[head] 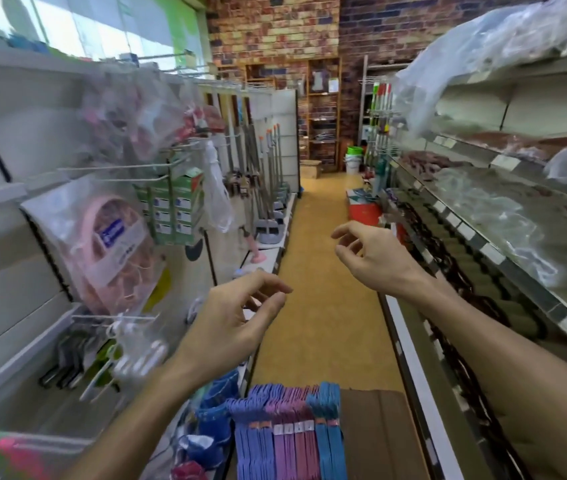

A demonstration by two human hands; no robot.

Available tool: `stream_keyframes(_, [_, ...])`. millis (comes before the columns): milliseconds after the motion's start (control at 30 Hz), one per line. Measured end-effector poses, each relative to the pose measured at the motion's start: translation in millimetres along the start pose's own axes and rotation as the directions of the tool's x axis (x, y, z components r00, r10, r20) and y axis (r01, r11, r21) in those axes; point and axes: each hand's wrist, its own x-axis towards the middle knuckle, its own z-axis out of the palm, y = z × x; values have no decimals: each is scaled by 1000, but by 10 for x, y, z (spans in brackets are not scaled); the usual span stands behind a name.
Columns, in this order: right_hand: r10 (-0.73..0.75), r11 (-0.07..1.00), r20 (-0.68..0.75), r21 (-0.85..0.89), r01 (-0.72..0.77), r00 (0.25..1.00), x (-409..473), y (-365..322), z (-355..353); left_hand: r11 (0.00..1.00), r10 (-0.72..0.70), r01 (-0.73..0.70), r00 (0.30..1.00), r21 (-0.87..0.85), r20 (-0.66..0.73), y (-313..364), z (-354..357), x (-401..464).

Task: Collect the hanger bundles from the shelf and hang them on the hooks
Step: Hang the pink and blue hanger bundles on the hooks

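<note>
Bundles of purple, pink and blue hangers (289, 434) stand packed side by side on a brown surface (375, 434) at the bottom centre. My left hand (230, 320) hovers above them, fingers curled and apart, holding nothing. My right hand (368, 254) is raised farther ahead over the aisle, also empty with loose fingers. Bare metal hooks (112, 173) stick out of the white panel on the left; another hook (112, 318) lower down carries white and dark hangers (102, 358).
Bagged pink items (102, 251) and green boxes (174, 209) hang on the left wall. Shelves on the right (483, 237) hold plastic-wrapped goods and dark hangers (455, 271). The yellow aisle floor (323, 237) runs to a brick wall. Blue fabric items (212, 410) lie lower left.
</note>
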Motion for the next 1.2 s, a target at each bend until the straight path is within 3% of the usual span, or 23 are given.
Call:
stream_keyframes(233, [148, 989, -55, -2, -148, 988, 579, 1089, 681, 999, -17, 21, 996, -44, 85, -1118, 774, 696])
stream_keyframes(467, [280, 960, 11, -1, -280, 960, 508, 2522, 1933, 995, -75, 87, 978, -55, 193, -2345, 2125, 647])
stream_keyframes(800, [378, 926, 109, -17, -378, 920, -397, 4759, 4386, 970, -197, 222, 955, -97, 221, -4146, 4601, -527])
stream_keyframes(1200, [542, 810, 240, 106, -577, 806, -1957, 6506, 7090, 891, -405, 436, 889, -126, 211, -5788, 6887, -2252])
